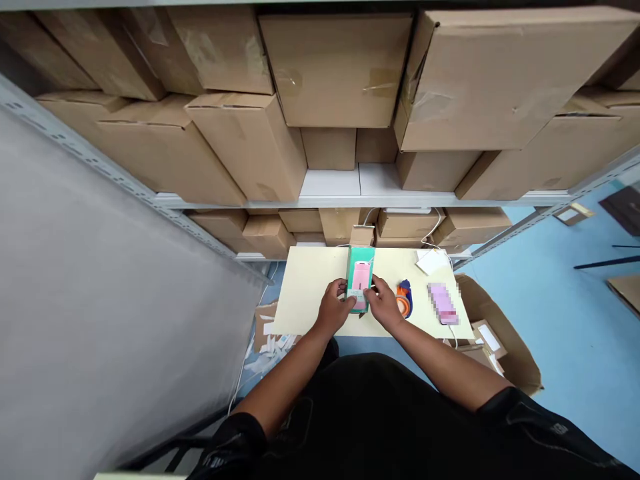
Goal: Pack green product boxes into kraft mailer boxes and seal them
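A slim green box with a pink picture on its front is held over the pale table. Its top flap stands open and shows brown cardboard. My left hand grips the lower left side, thumb on the front face. From the other side my right hand grips the lower right edge, its thumb also on the front. Fingers behind the box are partly hidden. Just right of my right hand lies an orange and blue tape dispenser.
A blurred-out purple phone-like thing with a cable and some white paper lie at the table's right. Shelves ahead hold stacked cardboard boxes. An open carton stands right of the table. Paper scraps litter the floor at left.
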`<act>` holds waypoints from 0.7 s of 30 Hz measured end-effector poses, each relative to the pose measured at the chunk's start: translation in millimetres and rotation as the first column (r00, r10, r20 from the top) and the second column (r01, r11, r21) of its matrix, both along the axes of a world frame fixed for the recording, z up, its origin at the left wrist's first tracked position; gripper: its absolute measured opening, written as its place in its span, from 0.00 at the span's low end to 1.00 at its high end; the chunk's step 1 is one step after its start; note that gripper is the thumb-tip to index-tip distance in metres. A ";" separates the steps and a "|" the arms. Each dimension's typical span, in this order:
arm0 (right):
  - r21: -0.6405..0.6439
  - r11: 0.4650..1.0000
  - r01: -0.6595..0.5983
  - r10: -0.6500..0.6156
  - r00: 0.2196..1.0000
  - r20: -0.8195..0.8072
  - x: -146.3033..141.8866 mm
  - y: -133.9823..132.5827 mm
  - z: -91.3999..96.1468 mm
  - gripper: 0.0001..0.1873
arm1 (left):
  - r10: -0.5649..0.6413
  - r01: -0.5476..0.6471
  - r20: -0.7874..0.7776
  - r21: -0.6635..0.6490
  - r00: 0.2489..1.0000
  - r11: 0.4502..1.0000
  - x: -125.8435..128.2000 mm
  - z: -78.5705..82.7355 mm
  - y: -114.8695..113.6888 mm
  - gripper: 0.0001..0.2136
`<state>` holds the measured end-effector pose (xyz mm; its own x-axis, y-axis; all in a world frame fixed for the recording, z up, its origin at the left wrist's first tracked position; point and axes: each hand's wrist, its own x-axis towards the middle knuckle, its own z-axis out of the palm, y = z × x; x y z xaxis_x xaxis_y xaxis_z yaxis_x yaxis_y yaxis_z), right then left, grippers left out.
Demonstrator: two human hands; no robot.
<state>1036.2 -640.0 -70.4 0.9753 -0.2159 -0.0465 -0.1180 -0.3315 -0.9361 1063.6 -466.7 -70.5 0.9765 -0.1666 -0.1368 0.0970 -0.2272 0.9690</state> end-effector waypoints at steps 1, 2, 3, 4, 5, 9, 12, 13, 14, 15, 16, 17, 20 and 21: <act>-0.006 1.000 0.016 -0.016 1.000 0.014 4.2 4.6 -1.8 0.26 | -0.026 0.026 -0.001 -0.031 1.000 0.999 9.4 -3.4 3.9 0.22; -0.008 0.999 0.033 -0.033 0.999 0.027 8.1 9.8 -3.9 0.27 | -0.052 0.051 -0.002 -0.055 0.999 0.997 18.4 -6.7 7.8 0.22; -0.007 0.999 0.049 -0.048 0.998 0.041 11.7 15.3 -6.2 0.28 | -0.074 0.074 -0.003 -0.073 0.997 0.995 26.8 -9.8 11.5 0.22; -0.006 0.998 0.060 -0.060 0.996 0.059 14.9 20.6 -8.7 0.29 | -0.092 0.091 -0.008 -0.086 0.996 0.992 34.3 -12.6 14.7 0.22; -0.004 0.997 0.071 -0.070 0.994 0.081 17.6 25.5 -11.4 0.30 | -0.104 0.102 -0.017 -0.098 0.994 0.990 40.9 -15.1 17.5 0.22; -0.005 0.995 0.103 -0.100 0.980 0.173 22.6 37.5 -20.2 0.29 | -0.146 0.138 -0.038 -0.157 0.989 0.978 56.5 -22.3 22.4 0.21; -0.027 0.994 0.108 -0.101 0.977 0.189 22.4 37.8 -23.2 0.28 | -0.170 0.161 -0.035 -0.182 0.985 0.970 59.7 -25.8 20.5 0.21; -0.037 0.994 0.103 -0.095 0.978 0.188 22.2 36.6 -23.8 0.28 | -0.170 0.161 -0.036 -0.181 0.985 0.970 60.1 -26.9 19.1 0.21; -0.047 0.994 0.099 -0.089 0.979 0.186 22.1 34.9 -24.4 0.28 | -0.170 0.161 -0.038 -0.177 0.985 0.971 60.3 -28.3 17.4 0.20; -0.055 0.994 0.097 -0.085 0.979 0.184 22.1 32.7 -25.1 0.28 | -0.169 0.159 -0.041 -0.174 0.985 0.972 60.6 -29.9 15.4 0.20; -0.061 0.994 0.093 -0.081 0.980 0.183 22.3 30.3 -26.2 0.28 | -0.166 0.156 -0.045 -0.171 0.985 0.973 60.8 -31.8 13.2 0.20; -0.065 0.994 0.089 -0.076 0.980 0.182 22.5 27.5 -27.7 0.28 | -0.164 0.154 -0.050 -0.169 0.985 0.974 61.1 -34.1 10.9 0.21; -0.068 0.996 0.062 -0.050 0.983 0.174 22.6 18.1 -37.0 0.28 | -0.162 0.150 -0.069 -0.152 0.984 0.977 62.2 -44.2 3.8 0.21; -0.069 0.996 0.049 -0.037 0.986 0.164 22.4 14.8 -42.1 0.28 | -0.159 0.147 -0.076 -0.135 0.984 0.980 62.5 -48.8 1.5 0.22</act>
<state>1058.5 -625.2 -112.5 0.9583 -0.2550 0.1289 0.0179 -0.3966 -0.9178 1126.1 -465.2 -119.3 0.9235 -0.3348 -0.1872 0.1552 -0.1201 0.9805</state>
